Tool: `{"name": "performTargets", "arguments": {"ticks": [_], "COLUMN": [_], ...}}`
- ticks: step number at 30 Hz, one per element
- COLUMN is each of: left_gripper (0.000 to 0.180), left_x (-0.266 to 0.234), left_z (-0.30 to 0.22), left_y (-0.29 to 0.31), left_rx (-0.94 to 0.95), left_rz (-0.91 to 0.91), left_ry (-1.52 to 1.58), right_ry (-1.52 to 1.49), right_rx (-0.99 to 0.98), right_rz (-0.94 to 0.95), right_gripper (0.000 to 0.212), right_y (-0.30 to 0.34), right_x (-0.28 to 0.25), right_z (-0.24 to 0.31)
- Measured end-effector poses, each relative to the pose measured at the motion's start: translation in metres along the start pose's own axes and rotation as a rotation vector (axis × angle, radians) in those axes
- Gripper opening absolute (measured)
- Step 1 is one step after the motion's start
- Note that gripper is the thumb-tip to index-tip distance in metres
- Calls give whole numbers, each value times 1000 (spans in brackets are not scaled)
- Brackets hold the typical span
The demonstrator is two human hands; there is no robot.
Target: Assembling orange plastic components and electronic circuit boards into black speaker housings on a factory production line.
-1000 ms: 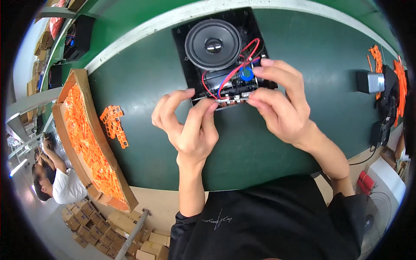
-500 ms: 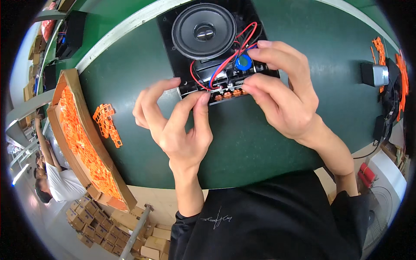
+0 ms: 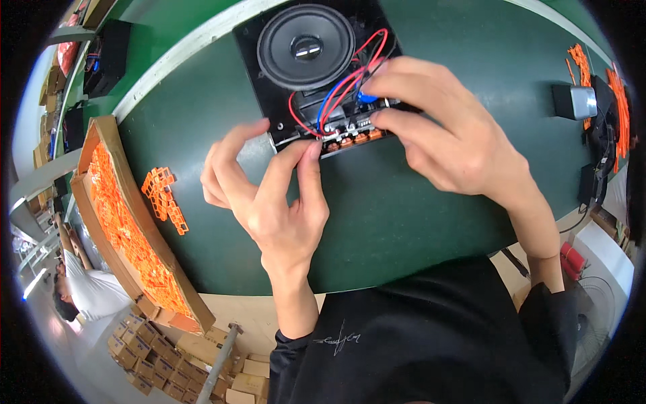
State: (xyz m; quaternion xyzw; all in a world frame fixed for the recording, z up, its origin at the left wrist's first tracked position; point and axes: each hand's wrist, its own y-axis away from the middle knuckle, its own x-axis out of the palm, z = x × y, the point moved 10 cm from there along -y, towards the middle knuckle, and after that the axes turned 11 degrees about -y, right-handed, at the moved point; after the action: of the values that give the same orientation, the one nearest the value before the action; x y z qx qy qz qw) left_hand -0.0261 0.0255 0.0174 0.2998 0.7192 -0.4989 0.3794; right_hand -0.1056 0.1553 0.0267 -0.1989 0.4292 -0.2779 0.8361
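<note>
A black speaker housing [image 3: 252, 71] lies open on the green bench, a round speaker cone [image 3: 306, 47] at its far part. Red, blue and black wires [image 3: 336, 101] run to a narrow circuit board [image 3: 356, 126] along its near edge, where several orange-copper parts [image 3: 353, 141] sit in a row. My left hand [image 3: 276, 195] pinches the board's left end between thumb and forefinger, its other fingers spread over the housing's corner. My right hand [image 3: 451, 128] grips the board's right end, fingertips beside a blue cylindrical component [image 3: 367, 97] that they partly hide.
A long cardboard box [image 3: 168, 259] of orange plastic pieces stands at the left, with a small pile of orange pieces [image 3: 163, 198] beside it. At the right lie a black-and-silver block [image 3: 575, 101], orange strips [image 3: 616, 121] and a black cable. Cartons [image 3: 151, 357] are stacked below left.
The housing has shifted slightly left in view. My right hand's fingers have closed in over the blue component, covering more of it. My left hand keeps its pinch.
</note>
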Motion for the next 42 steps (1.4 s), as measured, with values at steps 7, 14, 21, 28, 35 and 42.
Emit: {"name": "performTargets", "arguments": {"ticks": [7,14,21,28,35,42], "left_gripper": [10,9,9,36,41,48], "left_x": [1,1,1,6,23,32], "left_z": [-1,-5,-10,-25,-25,-24], "left_y": [-1,-9,-13,26,39,27], "left_rx": [13,46,38,212,109,65], "left_rz": [-12,95,169,-37,-94,77], "left_ry": [23,-15,-62,-103,-129,-130], "right_ry": [38,122,183,365,352,376], "right_rx": [68,62,51,-123,-6,9], "right_rz": [148,174,185,6,-104,-32], "right_gripper": [35,38,40,25,31,35], "right_y": [-8,-4,-1,28,33,35], "right_x": [4,10,13,20,23,32], "right_z": [2,2,5,19,7,0]}}
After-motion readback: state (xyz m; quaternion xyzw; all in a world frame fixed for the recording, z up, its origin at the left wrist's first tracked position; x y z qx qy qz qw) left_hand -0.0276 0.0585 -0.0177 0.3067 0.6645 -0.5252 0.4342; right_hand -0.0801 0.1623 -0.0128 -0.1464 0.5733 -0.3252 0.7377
